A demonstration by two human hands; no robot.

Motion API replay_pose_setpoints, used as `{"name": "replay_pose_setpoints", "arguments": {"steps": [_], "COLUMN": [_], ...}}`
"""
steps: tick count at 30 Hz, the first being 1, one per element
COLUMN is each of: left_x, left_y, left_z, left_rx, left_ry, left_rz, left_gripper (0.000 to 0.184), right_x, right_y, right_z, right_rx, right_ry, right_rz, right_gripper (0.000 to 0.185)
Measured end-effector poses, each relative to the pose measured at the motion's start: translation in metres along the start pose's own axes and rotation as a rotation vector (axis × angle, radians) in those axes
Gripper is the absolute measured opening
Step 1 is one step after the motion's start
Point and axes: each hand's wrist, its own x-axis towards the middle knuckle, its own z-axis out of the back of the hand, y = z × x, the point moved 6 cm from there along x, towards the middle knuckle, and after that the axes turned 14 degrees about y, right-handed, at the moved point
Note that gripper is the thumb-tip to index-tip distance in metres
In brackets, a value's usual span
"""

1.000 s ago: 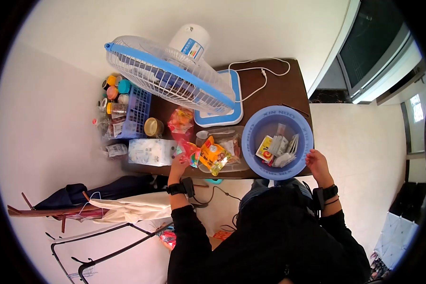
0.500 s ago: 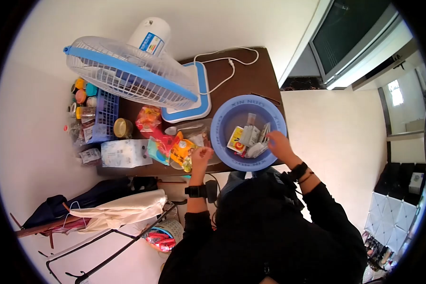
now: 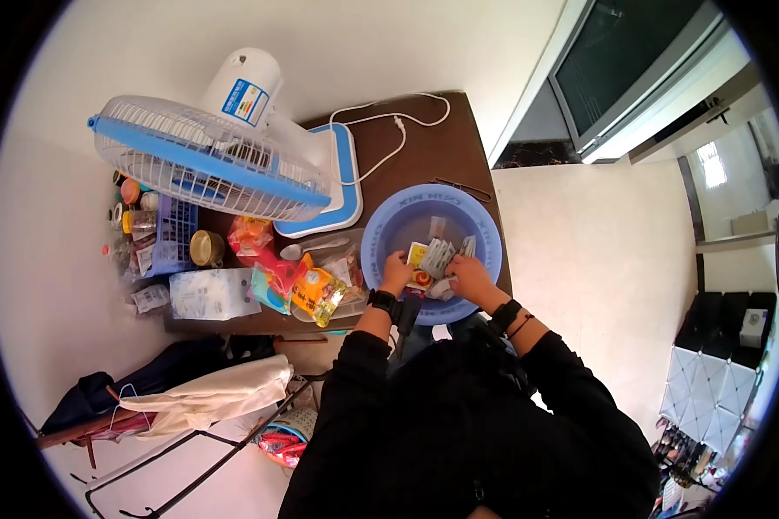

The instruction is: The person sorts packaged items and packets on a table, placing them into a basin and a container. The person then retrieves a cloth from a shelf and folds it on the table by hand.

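Both hands are inside the blue plastic basin [image 3: 375, 251], over a pile of small packets. My left hand [image 3: 395, 274] is at the left edge of a yellow-and-white packet [image 3: 415, 253]; its fingers are bent, and their grip is too small to make out. On the right of the pile, my right hand [image 3: 473, 278] has its fingers closed on silvery-white packets [image 3: 439, 259]. A small clear packet [image 3: 437, 227] lies farther back in the basin.
Left of the basin are an orange snack bag [image 3: 314, 290], a spoon [image 3: 307, 246], a tissue pack [image 3: 212, 294] and a yellowish cup [image 3: 205, 248]. A fan [image 3: 320, 186] stands behind, its white cord [image 3: 398, 138] lying across the brown table [image 3: 454, 143].
My left hand has moved right, from beside the orange bag into the basin. My right hand has moved inward from the basin's right side onto the packets. The whole view has shifted slightly.
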Motion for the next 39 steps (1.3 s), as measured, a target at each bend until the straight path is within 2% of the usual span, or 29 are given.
{"name": "replay_pose_setpoints", "arguments": {"steps": [2,4,6,8,9,10,12,13,15,16,18,20,22,25,26,29,30,31,33,36,39], "left_x": [0.002,-0.001,-0.002,-0.007,-0.014,-0.022,-0.033,-0.038,-0.047,-0.051,-0.055,-0.064,-0.067,-0.082,-0.097,-0.129,-0.145,-0.153,-0.157,-0.169,-0.16], "left_y": [-0.004,-0.016,-0.019,-0.021,-0.033,-0.045,-0.055,-0.059,-0.067,-0.069,-0.068,-0.075,-0.066,-0.053,-0.052,0.006,0.02,0.052,0.102,0.107,0.113], "left_z": [0.0,-0.014,-0.022,-0.028,-0.029,-0.03,-0.041,-0.046,-0.053,-0.054,-0.051,-0.042,-0.027,0.014,0.035,0.1,0.115,0.132,0.15,0.162,0.17], "left_rx": [0.026,0.188,0.197,0.207,0.291,0.373,0.427,0.477,0.45,0.419,0.416,0.382,0.327,-0.049,-0.016,-0.049,-0.36,-0.332,-0.719,-0.845,-0.791], "left_ry": [-0.018,0.236,0.255,0.267,0.218,0.167,0.174,0.176,0.163,0.152,0.114,0.108,0.028,-0.123,-0.258,-0.518,-0.575,-0.657,-0.632,-0.569,-0.491], "left_rz": [-0.066,-0.049,-0.063,-0.076,-0.16,-0.244,-0.243,-0.243,-0.267,-0.292,-0.306,-0.332,-0.339,-0.331,-0.37,-0.206,-0.319,-0.206,-0.249,-0.136,-0.106], "left_gripper": [0.039,0.029,0.023,0.018,0.016,0.015,0.014,0.013,0.014,0.015,0.015,0.013,0.01,0.01,0.012,0.013,0.015,0.018,0.023,0.029,0.036], "right_x": [-0.013,-0.016,-0.02,-0.017,-0.011,-0.003,0.001,0.005,0.007,0.009,0.01,0.009,0.009,0.01,0.009,0.012,0.011,0.009,0.006,0.002,0.007], "right_y": [-0.012,-0.021,-0.023,-0.023,-0.031,-0.034,-0.044,-0.041,-0.04,-0.038,-0.04,-0.039,-0.043,-0.048,-0.047,-0.051,-0.049,-0.048,-0.044,-0.037,-0.036], "right_z": [0.003,-0.007,-0.007,-0.005,-0.013,-0.019,-0.014,-0.011,-0.004,0.001,0.001,0.0,-0.001,-0.003,-0.001,-0.004,-0.001,0.0,0.004,0.009,0.006], "right_rx": [0.227,0.268,0.305,0.571,0.708,0.712,0.646,0.648,0.56,0.559,0.463,0.456,0.446,0.457,0.455,0.458,0.464,0.469,0.463,0.475,0.408], "right_ry": [-0.088,-0.139,-0.189,-0.179,-0.185,-0.189,-0.406,-0.406,-0.393,-0.388,-0.252,-0.232,-0.271,-0.303,-0.29,-0.304,-0.295,-0.288,-0.351,-0.423,-0.394], "right_rz": [0.008,0.041,0.078,-0.013,-0.093,-0.096,-0.241,-0.239,-0.427,-0.417,-0.58,-0.538,-0.518,-0.431,-0.429,-0.383,-0.387,-0.394,-0.388,-0.41,-0.401], "right_gripper": [0.024,0.028,0.032,0.041,0.046,0.046,0.048,0.048,0.049,0.049,0.05,0.047,0.044,0.043,0.044,0.046,0.048,0.05,0.055,0.062,0.064]}}
